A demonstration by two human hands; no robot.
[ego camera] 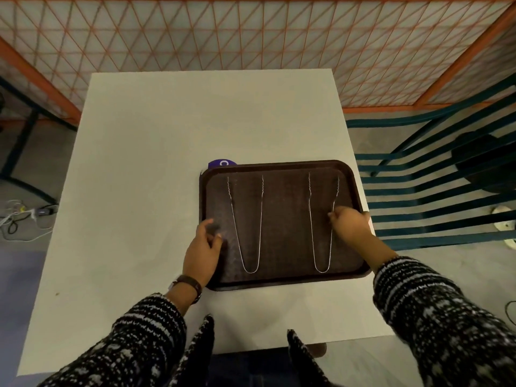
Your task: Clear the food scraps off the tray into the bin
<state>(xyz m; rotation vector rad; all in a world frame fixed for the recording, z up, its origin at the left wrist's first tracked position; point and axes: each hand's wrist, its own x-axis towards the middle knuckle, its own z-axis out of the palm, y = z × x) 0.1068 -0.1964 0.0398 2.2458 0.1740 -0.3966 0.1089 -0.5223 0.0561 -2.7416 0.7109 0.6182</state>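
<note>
A dark brown tray (282,280) lies on the white table (156,152), towards its right side. Two thin metal tongs rest on the tray, one on the left (247,219) and one on the right (324,219), both with their open ends pointing away from me. My left hand (202,252) hovers over the tray's left edge with fingers loosely curled, holding nothing. My right hand (350,224) is at the right tongs, its fingertips touching the right arm of them. I see no food scraps on the tray and no bin.
A purple round object (222,163) peeks out from behind the tray's far left corner. A teal slatted chair (435,191) stands right of the table. An orange lattice partition (251,37) runs behind it. Cables (22,216) lie on the floor at left.
</note>
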